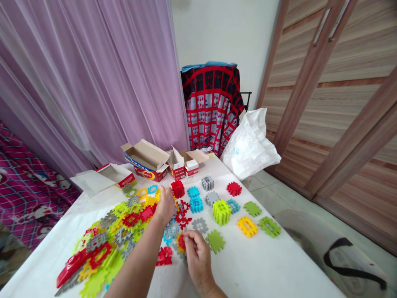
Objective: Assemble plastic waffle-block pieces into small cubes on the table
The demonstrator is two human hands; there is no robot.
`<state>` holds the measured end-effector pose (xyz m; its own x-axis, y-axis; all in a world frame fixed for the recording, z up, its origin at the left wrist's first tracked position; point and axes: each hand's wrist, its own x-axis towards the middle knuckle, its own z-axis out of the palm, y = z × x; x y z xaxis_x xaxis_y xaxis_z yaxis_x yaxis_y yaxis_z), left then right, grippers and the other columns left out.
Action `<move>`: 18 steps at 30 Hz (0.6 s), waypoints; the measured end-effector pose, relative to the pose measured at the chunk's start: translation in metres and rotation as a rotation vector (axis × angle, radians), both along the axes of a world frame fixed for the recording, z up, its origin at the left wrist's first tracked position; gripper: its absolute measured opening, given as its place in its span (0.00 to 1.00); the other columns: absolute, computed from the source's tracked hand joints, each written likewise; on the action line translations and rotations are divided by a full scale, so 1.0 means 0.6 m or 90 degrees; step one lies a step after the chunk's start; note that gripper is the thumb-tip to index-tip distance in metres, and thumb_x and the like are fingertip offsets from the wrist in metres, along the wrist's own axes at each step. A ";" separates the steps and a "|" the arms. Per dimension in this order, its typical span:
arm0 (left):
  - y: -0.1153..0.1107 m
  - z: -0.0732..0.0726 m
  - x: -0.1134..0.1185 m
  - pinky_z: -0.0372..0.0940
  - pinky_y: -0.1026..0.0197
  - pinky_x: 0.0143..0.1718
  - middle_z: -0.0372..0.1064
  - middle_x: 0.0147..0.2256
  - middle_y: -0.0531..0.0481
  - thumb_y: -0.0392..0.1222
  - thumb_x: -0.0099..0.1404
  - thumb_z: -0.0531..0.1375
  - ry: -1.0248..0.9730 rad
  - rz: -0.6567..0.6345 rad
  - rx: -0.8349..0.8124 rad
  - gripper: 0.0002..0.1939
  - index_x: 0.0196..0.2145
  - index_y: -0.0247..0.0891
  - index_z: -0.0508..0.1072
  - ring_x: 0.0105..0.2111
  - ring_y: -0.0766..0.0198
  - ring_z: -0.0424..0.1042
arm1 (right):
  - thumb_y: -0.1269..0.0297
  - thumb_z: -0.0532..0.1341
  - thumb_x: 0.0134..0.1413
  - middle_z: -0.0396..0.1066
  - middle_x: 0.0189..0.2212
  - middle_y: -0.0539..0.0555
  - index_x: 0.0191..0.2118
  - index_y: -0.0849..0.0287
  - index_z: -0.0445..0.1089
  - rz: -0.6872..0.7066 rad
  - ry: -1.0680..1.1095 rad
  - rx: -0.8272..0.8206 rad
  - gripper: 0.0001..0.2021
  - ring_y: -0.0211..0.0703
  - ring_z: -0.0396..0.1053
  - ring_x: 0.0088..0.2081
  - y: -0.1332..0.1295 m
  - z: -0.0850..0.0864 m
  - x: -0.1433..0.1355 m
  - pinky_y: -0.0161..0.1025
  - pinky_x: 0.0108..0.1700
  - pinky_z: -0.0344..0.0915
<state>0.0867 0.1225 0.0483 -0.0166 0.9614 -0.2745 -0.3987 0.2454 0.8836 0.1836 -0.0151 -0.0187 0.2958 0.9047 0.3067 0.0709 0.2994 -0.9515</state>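
Note:
My left hand (166, 205) reaches over the far right side of a heap of notched plastic building pieces (133, 219). Its fingers are curled down beside yellow pieces (151, 200); what they grip is hidden. Closer to me, my right hand (198, 256) pinches a red notched building piece (182, 241) between thumb and fingers, just above the table. Yellow and grey pieces show around it. A flat red piece (164, 255) lies to its left and a green one (215, 241) to its right. Beyond my hands stand a red cube (178, 188), a blue cube (196, 204) and a lime cube (221, 212).
Opened cardboard boxes (150, 159) line the table's far edge. More loose pieces, such as a yellow frame (247, 226) and a grey cube (207, 183), lie on the white tabletop (257, 269). A white plastic bag (248, 145) stands past the far right corner.

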 end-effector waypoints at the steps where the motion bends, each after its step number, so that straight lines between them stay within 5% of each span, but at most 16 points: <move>1: 0.000 -0.002 0.000 0.44 0.51 0.65 0.58 0.63 0.45 0.68 0.64 0.39 0.000 -0.003 -0.001 0.34 0.50 0.43 0.69 0.67 0.57 0.46 | 0.62 0.55 0.57 0.74 0.27 0.51 0.32 0.57 0.72 0.000 0.002 0.001 0.10 0.39 0.71 0.29 0.000 0.001 0.000 0.31 0.32 0.67; 8: 0.000 0.002 -0.002 0.36 0.55 0.67 0.46 0.68 0.45 0.69 0.64 0.37 0.013 -0.005 -0.001 0.39 0.59 0.40 0.61 0.68 0.60 0.38 | 0.63 0.55 0.57 0.74 0.27 0.51 0.33 0.56 0.72 -0.011 -0.011 0.015 0.09 0.39 0.70 0.29 0.000 0.004 -0.001 0.31 0.32 0.67; 12: 0.003 0.005 -0.004 0.38 0.51 0.67 0.50 0.66 0.43 0.69 0.64 0.38 0.032 -0.009 0.006 0.40 0.59 0.39 0.62 0.68 0.57 0.39 | 0.64 0.54 0.57 0.74 0.27 0.51 0.33 0.57 0.72 -0.011 -0.024 0.017 0.09 0.39 0.71 0.30 0.000 0.004 -0.001 0.31 0.33 0.67; 18: -0.009 0.010 -0.024 0.42 0.51 0.66 0.42 0.68 0.40 0.70 0.63 0.34 0.079 0.010 0.027 0.44 0.63 0.35 0.55 0.67 0.55 0.43 | 0.63 0.55 0.57 0.74 0.27 0.51 0.33 0.57 0.72 -0.011 -0.015 0.020 0.10 0.39 0.71 0.30 0.001 0.005 0.000 0.31 0.33 0.67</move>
<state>0.0725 0.1174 0.0540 -0.0628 0.9715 -0.2284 -0.2888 0.2014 0.9360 0.1834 -0.0148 -0.0157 0.3035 0.8893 0.3419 0.0992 0.3274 -0.9397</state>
